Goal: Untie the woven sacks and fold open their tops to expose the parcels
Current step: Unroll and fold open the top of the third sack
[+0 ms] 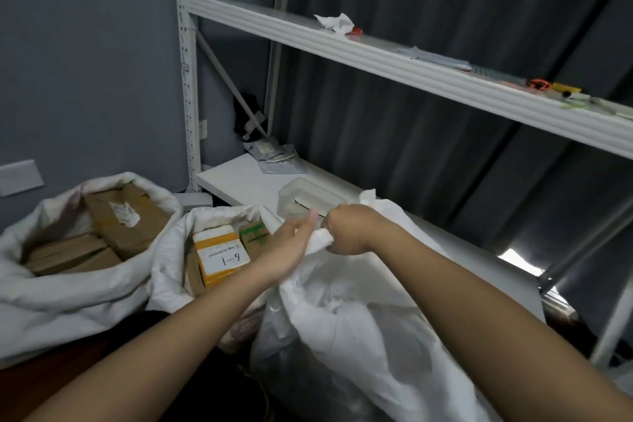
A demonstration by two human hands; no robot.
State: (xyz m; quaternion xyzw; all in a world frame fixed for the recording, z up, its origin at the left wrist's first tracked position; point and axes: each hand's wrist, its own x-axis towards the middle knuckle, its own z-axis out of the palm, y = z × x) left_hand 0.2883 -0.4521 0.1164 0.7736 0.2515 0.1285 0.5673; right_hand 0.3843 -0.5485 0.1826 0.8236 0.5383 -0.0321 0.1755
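Three white woven sacks stand in a row. The left sack point(68, 288) is folded open over brown cardboard parcels point(123, 216). The middle sack point(171, 257) is open too, showing a yellow parcel marked "6-1" point(219, 257) and a green-printed box point(253, 235). The right sack point(342, 325) is bunched shut at its top. My right hand point(349, 226) grips the gathered neck of that sack. My left hand point(291, 247) lies against the same neck with its fingers straight, touching the fabric.
A white metal shelving unit point(376, 62) runs behind the sacks, its upper shelf carrying crumpled paper point(335, 22) and small tools. The lower white shelf point(239, 181) holds a clear plastic tub point(308, 195) and grey mailers point(274, 156). A dark curtain hangs behind.
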